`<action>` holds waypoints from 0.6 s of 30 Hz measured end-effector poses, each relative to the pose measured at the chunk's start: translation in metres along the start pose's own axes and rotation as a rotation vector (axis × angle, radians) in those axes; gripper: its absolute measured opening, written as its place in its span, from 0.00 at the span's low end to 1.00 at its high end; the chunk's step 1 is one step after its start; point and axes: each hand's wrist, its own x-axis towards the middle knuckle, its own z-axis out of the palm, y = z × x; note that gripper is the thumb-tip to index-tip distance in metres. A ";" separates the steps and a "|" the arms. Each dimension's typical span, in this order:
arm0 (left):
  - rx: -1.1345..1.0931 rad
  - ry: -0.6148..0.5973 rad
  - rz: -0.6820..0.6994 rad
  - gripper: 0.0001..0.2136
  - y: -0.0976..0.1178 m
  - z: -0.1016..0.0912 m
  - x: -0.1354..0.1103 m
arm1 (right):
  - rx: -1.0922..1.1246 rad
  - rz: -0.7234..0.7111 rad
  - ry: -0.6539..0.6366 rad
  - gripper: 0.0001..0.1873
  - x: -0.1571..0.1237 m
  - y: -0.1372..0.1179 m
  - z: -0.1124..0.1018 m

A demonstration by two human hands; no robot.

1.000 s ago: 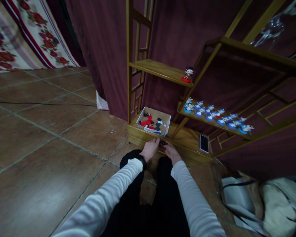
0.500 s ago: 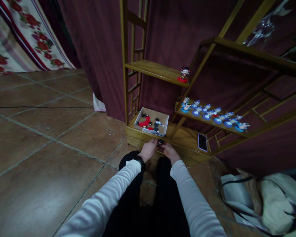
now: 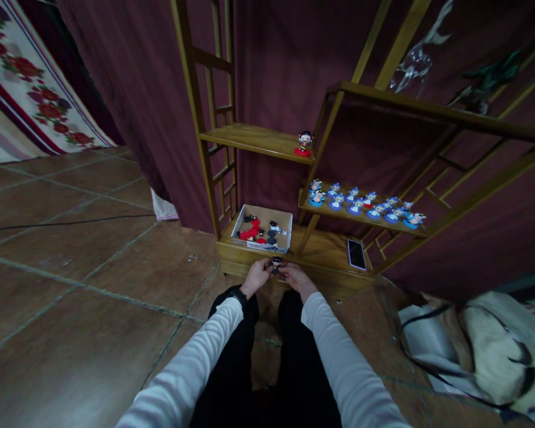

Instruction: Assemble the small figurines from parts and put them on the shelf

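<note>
A person in white sleeves and dark trousers crouches before a wooden display rack [image 3: 258,138], both hands meeting just above the front edge of its lowest board [image 3: 325,249]. The left hand [image 3: 255,275] and the right hand [image 3: 296,277] pinch a small dark figurine [image 3: 276,263] between them, fingertips drawn in close on either side of it; the piece is too small to make out in detail. A dark band circles the left wrist. Just behind the hands, on the same board, sits an open cardboard box [image 3: 276,212] holding red and black figurine parts. A smartphone [image 3: 355,254] lies flat farther right on the board, well clear of the hands. One level up, a row of blue-based figurines [image 3: 361,205] lines a shelf, and a single red-based figurine [image 3: 304,142] stands alone at the end of the shelf above. Maroon curtains [image 3: 151,101] hang behind the rack; a pale bag with dark straps [image 3: 477,345] slumps on the brown tiled floor [image 3: 80,285] at the person's right, and a floral cloth [image 3: 22,101] hangs at far left.
</note>
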 end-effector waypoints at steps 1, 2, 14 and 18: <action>-0.043 0.004 -0.032 0.11 -0.001 0.001 0.001 | 0.001 0.001 0.003 0.09 0.000 0.000 0.000; -0.086 0.009 -0.059 0.10 -0.002 0.002 0.002 | 0.004 0.002 0.007 0.09 0.001 0.001 0.000; -0.389 0.049 -0.237 0.06 0.003 0.000 0.003 | 0.040 0.030 -0.010 0.13 0.000 0.001 -0.002; -0.419 0.041 -0.265 0.07 0.004 -0.002 0.004 | 0.014 0.035 -0.016 0.14 -0.001 0.000 0.000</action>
